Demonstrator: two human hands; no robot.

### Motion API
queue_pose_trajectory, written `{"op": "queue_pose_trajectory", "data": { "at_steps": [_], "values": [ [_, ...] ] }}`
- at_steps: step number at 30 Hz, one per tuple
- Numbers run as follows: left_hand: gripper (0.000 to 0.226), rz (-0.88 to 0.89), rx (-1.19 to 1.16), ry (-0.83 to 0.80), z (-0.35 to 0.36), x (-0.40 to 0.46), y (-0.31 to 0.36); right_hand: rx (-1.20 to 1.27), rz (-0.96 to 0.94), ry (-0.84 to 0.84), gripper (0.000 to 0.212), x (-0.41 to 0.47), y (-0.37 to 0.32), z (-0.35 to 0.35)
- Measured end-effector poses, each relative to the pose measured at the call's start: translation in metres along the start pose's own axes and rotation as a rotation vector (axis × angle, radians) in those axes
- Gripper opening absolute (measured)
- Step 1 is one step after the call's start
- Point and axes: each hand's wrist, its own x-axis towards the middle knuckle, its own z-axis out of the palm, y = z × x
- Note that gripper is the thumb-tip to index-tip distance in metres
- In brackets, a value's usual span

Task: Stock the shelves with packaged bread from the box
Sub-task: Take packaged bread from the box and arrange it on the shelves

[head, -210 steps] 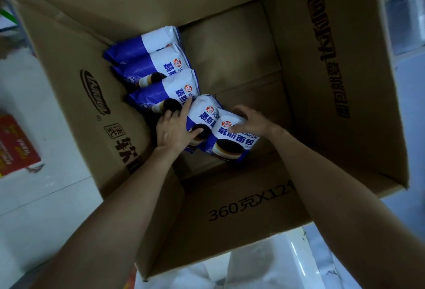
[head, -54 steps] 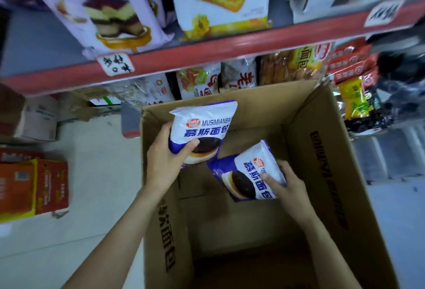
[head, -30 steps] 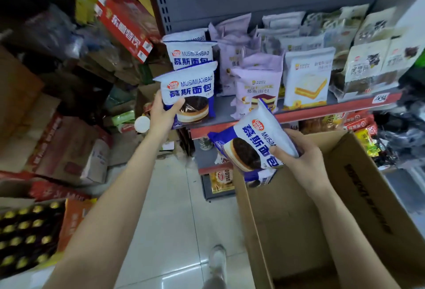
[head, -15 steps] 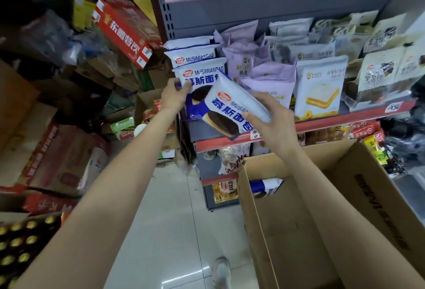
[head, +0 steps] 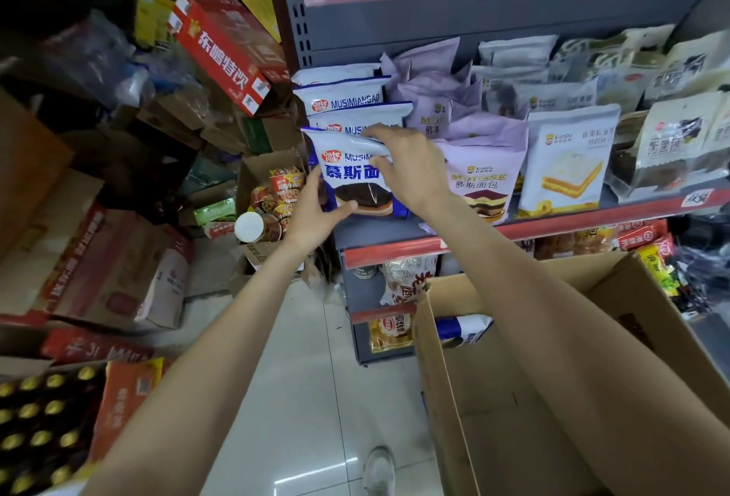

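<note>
Both hands grip one blue-and-white mousse bread pack (head: pixel 357 183) upright at the shelf (head: pixel 553 224) front: the left hand (head: pixel 316 215) cups its lower edge, the right hand (head: pixel 411 164) pinches the top seal, squaring it before identical packs (head: pixel 347 100). Another pack (head: pixel 464 329) waits in the cardboard box (head: pixel 446 397).

both hands (head: pixel 411 167) gripping bread packet (head: pixel 357 179), shelf (head: pixel 553 225)
</note>
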Motion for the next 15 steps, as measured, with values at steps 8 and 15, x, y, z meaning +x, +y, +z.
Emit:
{"op": "queue_pose_trajectory", "data": {
  "at_steps": [8, 15],
  "values": [
    [0.078, -0.009, 0.336, 0.258, 0.034, 0.015, 0.007, -0.438, -0.097, 0.3, 0.057, -0.004, 0.003, 0.004],
    [0.091, -0.04, 0.26, 0.255, 0.032, -0.005, -0.004, -0.24, -0.152, 0.378, 0.035, -0.073, 0.015, 0.008]
  ]
}}
